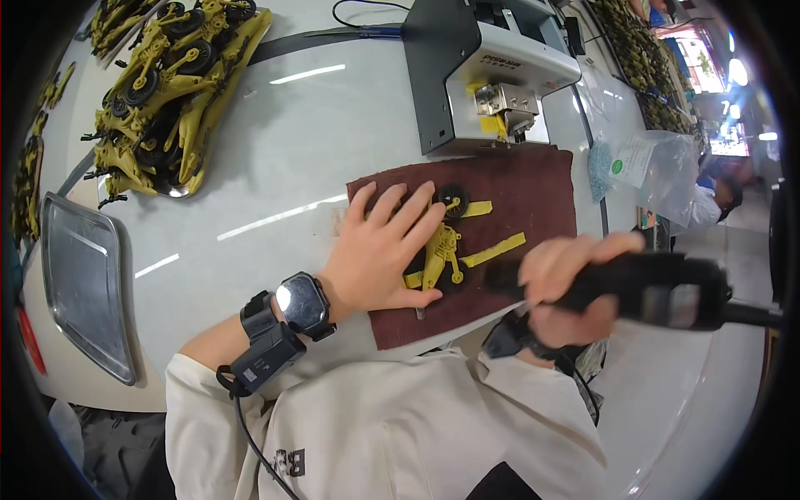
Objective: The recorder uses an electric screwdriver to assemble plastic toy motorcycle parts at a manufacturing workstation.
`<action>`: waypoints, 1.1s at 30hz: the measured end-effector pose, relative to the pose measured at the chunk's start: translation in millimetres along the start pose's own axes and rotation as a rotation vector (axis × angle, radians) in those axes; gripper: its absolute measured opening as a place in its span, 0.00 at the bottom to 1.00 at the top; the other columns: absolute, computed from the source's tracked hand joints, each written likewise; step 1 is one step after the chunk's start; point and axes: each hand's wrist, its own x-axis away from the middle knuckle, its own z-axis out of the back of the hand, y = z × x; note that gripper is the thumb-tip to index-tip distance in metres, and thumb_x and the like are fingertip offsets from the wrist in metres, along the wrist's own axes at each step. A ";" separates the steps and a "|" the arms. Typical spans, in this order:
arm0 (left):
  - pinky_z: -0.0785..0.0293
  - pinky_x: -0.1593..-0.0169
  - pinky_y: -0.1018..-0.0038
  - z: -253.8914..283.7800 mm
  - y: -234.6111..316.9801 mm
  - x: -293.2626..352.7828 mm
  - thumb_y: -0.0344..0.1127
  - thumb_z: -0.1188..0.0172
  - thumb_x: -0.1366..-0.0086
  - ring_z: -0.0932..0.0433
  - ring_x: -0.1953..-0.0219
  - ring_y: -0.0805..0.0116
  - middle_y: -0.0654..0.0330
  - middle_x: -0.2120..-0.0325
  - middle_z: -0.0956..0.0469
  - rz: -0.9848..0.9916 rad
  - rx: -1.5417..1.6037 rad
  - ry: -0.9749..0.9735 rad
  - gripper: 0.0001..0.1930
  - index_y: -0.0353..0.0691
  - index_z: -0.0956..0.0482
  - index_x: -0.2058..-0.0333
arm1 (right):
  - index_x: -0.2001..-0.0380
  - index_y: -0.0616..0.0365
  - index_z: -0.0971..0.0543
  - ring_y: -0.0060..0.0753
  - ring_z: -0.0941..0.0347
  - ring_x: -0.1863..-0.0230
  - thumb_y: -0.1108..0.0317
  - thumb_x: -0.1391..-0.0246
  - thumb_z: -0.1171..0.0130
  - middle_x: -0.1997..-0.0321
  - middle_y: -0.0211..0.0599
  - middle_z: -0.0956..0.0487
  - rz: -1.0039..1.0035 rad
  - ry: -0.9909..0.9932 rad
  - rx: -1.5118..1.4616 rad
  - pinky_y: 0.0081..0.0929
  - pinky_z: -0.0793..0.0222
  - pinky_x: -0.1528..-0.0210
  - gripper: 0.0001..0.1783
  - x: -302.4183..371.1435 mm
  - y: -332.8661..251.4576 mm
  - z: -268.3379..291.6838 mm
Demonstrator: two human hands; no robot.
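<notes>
My left hand (379, 250) lies with fingers and thumb spread over a small yellow toy motorcycle (442, 250), pressing it against a dark red cloth (533, 196). Black wheels show on the toy, though the palm and fingers hide much of its left side. Two yellow strips (497, 248) stretch rightward from beside it on the cloth. Blurred by motion, my right hand (567, 283) is wrapped round a black corded electric screwdriver (658, 287). The tool lies roughly level, its front end pointing left toward the toy and apart from it.
A tray piled with yellow toy motorcycles (175, 100) stands far left, above a bare metal tray (87, 283). Behind the cloth sits a grey-black machine (492, 83). A clear plastic bag (658, 171) lies to the right; a person (712, 200) sits beyond. The tool's cord (754, 315) runs right.
</notes>
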 end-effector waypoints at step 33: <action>0.50 0.39 0.53 6.3 2.6 1.6 0.59 0.34 0.61 0.40 0.42 0.52 0.55 0.39 0.41 0.018 0.053 0.017 0.48 0.40 0.38 0.43 | 0.48 0.59 0.46 0.39 0.29 0.75 0.60 0.50 0.35 0.71 0.45 0.26 0.048 -0.253 -0.217 0.37 0.30 0.70 0.36 17.9 3.9 -15.8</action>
